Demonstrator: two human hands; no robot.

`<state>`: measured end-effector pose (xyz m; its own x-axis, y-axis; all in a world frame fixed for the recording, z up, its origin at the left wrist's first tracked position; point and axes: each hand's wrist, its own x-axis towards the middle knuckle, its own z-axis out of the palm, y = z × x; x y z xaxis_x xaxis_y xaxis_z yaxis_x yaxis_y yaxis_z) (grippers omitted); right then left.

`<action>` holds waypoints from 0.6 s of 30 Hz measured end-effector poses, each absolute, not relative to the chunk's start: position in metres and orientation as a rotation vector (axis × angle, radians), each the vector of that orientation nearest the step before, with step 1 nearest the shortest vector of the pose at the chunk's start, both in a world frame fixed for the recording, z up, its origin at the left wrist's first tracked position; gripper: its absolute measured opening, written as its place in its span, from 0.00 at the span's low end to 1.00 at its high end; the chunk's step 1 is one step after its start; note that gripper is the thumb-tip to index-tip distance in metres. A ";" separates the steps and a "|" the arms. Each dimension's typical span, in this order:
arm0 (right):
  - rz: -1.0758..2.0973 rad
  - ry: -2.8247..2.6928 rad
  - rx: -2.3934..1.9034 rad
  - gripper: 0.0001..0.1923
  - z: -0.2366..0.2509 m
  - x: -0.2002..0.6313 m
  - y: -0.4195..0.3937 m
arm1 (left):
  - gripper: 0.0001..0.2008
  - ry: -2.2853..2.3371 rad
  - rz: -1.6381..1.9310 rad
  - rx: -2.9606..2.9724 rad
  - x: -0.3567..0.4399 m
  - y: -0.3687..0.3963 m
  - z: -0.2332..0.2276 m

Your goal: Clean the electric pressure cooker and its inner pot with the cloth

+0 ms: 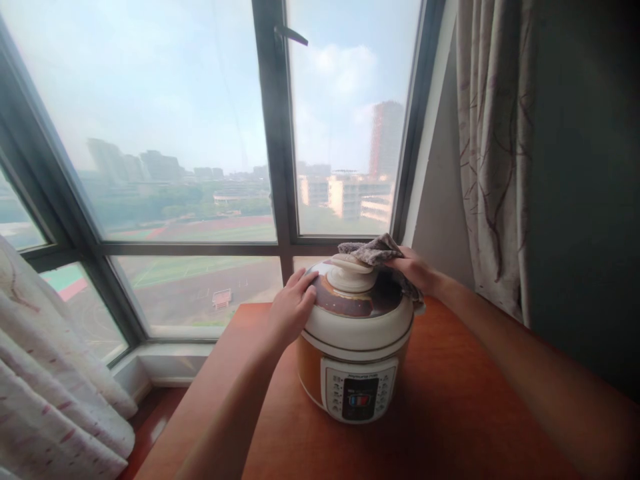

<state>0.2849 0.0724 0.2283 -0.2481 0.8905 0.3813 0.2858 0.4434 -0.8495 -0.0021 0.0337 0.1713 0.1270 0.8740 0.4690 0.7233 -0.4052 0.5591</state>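
My right hand [414, 270]: grip closed on a grey cloth [376, 253], pressed to the far right of the cooker lid [357, 300]. My left hand [293, 308]: open, fingers flat against the lid's left edge. Pressure cooker [356, 353]: upright on the orange table [450, 413], control panel facing me. Behind: window [270, 133]; curtain [493, 153] at right.

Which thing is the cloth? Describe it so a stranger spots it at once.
Find the big window, then the orange table below it with a pressure cooker. The cloth lies on its lid, under the right hand: crumpled, mottled grey-brown, the only soft thing there.
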 end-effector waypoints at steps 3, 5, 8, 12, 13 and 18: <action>0.983 -1.669 -0.956 0.18 0.229 0.280 0.072 | 0.26 1.593 1.156 2.203 -0.001 0.033 0.173; 1.093 -1.618 -0.901 0.17 0.234 0.270 0.078 | 0.26 1.595 1.162 2.203 -0.001 0.033 0.174; 1.163 -1.642 -0.938 0.15 0.247 0.251 0.093 | 0.26 1.604 1.147 2.204 0.000 0.033 0.175; 1.089 -1.806 -1.159 0.15 0.266 0.226 0.110 | 0.26 1.610 1.146 2.199 -0.001 0.034 0.173; 1.058 -1.838 -1.195 0.15 0.269 0.221 0.113 | 0.26 1.606 1.153 2.198 -0.001 0.034 0.172; 0.925 -1.886 -1.226 0.12 0.266 0.215 0.112 | 0.26 1.600 1.183 2.171 -0.003 0.036 0.169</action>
<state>0.2148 0.1118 0.2661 -0.3120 0.9351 0.1681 0.4395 0.2989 -0.8471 -0.0025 0.0362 0.1688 0.0959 0.8716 0.4807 0.7148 -0.3964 0.5761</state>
